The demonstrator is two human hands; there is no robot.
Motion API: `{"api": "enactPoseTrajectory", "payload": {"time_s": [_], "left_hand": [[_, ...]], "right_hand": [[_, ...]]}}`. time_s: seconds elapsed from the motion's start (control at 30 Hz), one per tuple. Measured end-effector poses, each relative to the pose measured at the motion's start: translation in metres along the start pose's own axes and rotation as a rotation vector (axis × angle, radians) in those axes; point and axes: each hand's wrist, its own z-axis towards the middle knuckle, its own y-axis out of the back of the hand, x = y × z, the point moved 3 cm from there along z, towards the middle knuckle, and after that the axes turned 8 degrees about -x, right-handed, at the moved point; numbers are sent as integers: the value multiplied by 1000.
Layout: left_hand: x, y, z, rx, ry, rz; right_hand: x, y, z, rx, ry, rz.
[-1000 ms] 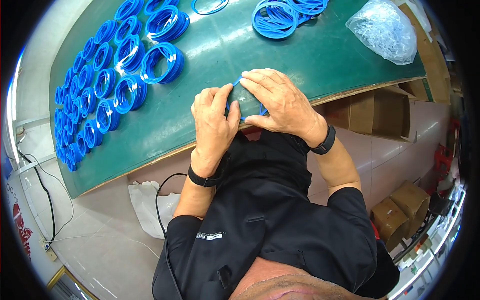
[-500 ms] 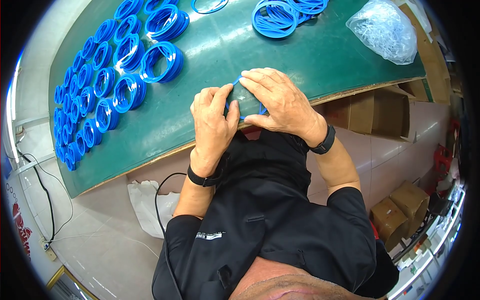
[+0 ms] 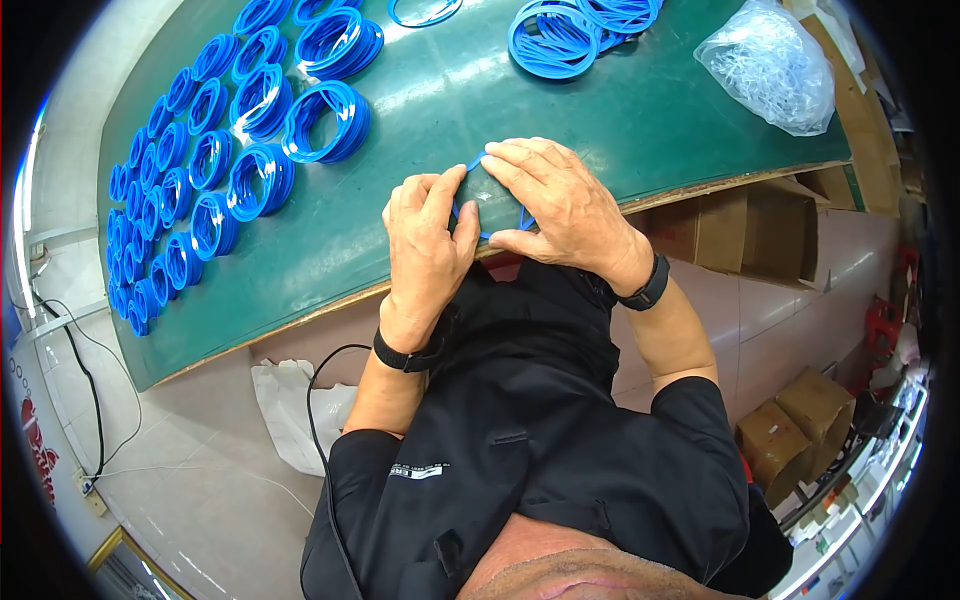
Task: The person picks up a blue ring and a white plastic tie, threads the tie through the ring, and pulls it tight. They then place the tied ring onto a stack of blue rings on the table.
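Both hands sit together at the near edge of the green desk, pinching a thin blue ring between them. The left hand closes its thumb and fingers on the ring's left side, the right hand covers its right side, fingers curled down over it. What shows of the ring lies flat on the desk under the fingertips, most of it hidden, so its long axis can't be told. Neither hand is nearer; it lies between them. Rows of bundled blue rings lie well off to the left (neatly lined up), a loose pile of rings and a clear plastic bag farther back.
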Motion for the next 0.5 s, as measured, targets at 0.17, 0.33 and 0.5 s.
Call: {"api": "enactPoseTrajectory", "payload": {"time_s": [0.17, 0.33, 0.5], "left_hand": [[1, -1, 0, 7, -4, 7], [1, -1, -2, 8, -18, 2], [-1, 0, 0, -28, 23, -28]], "right_hand": [[-1, 0, 1, -1, -5, 0], [0, 1, 0, 3, -5, 0], [0, 1, 0, 3, -7, 7]]}}
